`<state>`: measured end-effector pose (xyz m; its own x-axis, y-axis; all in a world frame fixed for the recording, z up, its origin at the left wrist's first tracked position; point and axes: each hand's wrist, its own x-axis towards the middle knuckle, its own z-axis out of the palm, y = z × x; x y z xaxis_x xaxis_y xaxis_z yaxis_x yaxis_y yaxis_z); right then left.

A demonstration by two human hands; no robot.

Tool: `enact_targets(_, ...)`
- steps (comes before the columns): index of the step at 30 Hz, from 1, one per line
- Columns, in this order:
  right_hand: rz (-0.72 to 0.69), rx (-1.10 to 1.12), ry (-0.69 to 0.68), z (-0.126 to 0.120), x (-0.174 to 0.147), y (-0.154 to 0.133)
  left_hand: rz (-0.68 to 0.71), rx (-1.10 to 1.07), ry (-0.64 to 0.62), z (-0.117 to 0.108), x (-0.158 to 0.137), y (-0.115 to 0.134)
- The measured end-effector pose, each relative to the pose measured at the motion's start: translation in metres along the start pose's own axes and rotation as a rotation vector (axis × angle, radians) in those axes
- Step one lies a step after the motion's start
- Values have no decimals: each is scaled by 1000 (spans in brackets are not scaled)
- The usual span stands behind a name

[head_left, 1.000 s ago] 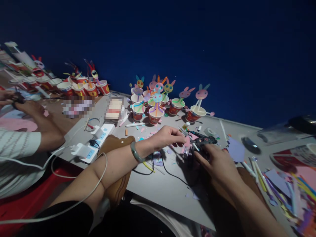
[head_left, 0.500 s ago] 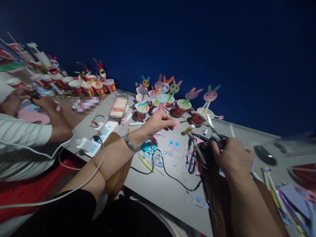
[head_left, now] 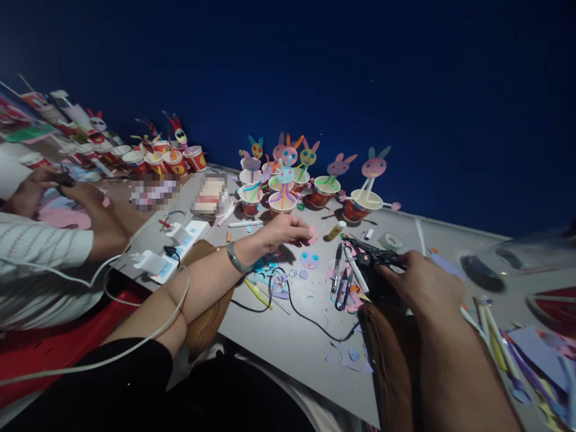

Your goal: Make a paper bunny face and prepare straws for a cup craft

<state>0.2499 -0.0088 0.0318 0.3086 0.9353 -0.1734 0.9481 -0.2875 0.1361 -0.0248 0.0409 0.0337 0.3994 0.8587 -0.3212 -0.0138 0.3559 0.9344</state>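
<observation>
Paper point(head_left: 314, 236), a small pink scrap, sits in the fingers of the left hand point(head_left: 288, 231), seemingly raised over the tabletop point(head_left: 315, 336), just beyond a purple face point(head_left: 309, 259). The pinch takes it by its left edge, probably so that most of it shows and nothing creases. The face lies flat between the two hands, likely for easy view. The paper's free edge points right; it looks nearly round, so I cannot tell a clear long axis. The face has its eyes on the far side and its mouth on the near side. The right hand point(head_left: 418, 279) is at a dark tool point(head_left: 382, 257), perhaps scissors, running leftward from it; whether those fingers grasp it or are released, I cannot tell. The glue point(head_left: 336, 230) lies nearby, cap pointing right and away, seemingly parked within reach
</observation>
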Motion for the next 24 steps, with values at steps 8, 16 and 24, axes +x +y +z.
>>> enact_targets(8,-50,-53,21,-2,-2,1,1,-45,-34,4,0,-7)
enact_targets(16,-134,68,61,4,1,7,15,-53,-36,7,3,-12)
enact_targets(24,-490,1055,90,17,-28,-37,32,-64,-75,16,0,-21)
